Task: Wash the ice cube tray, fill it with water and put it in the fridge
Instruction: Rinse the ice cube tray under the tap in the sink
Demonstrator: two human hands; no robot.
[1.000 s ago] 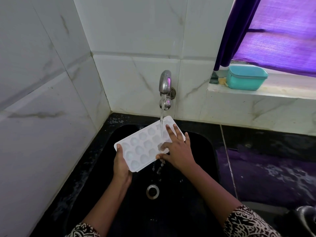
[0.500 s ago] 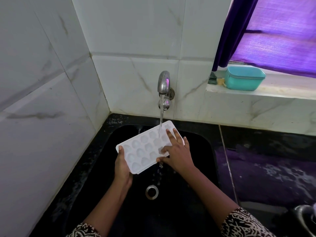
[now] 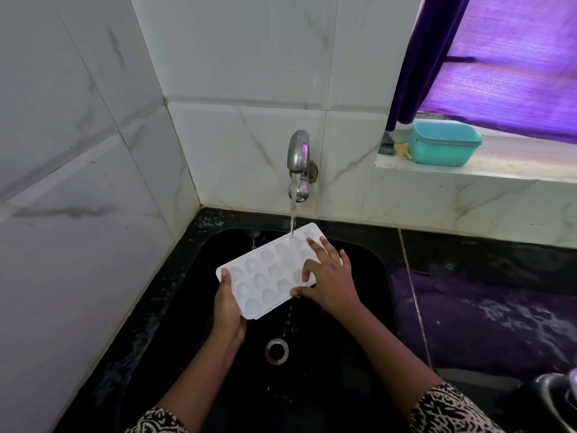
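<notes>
A white ice cube tray (image 3: 265, 276) with rounded cells is held tilted over the black sink (image 3: 368, 264). Water runs from the metal tap (image 3: 298, 151) onto the tray's far end. My left hand (image 3: 228, 304) grips the tray's near left corner from below, thumb on the rim. My right hand (image 3: 327, 276) lies on the tray's right part, fingers spread over the cells and thumb at the near edge. Water drips off the tray toward the drain (image 3: 276, 350).
White tiled walls close in the left and back. A teal lidded box (image 3: 445, 143) stands on the window ledge at the right, beside a purple curtain (image 3: 418, 57). Wet black counter (image 3: 499, 307) lies right of the sink. A metal vessel (image 3: 559, 392) shows at the lower right.
The tray and both hands have shifted slightly down and toward me under the stream. My right fingers have slid across the tray's cells.
</notes>
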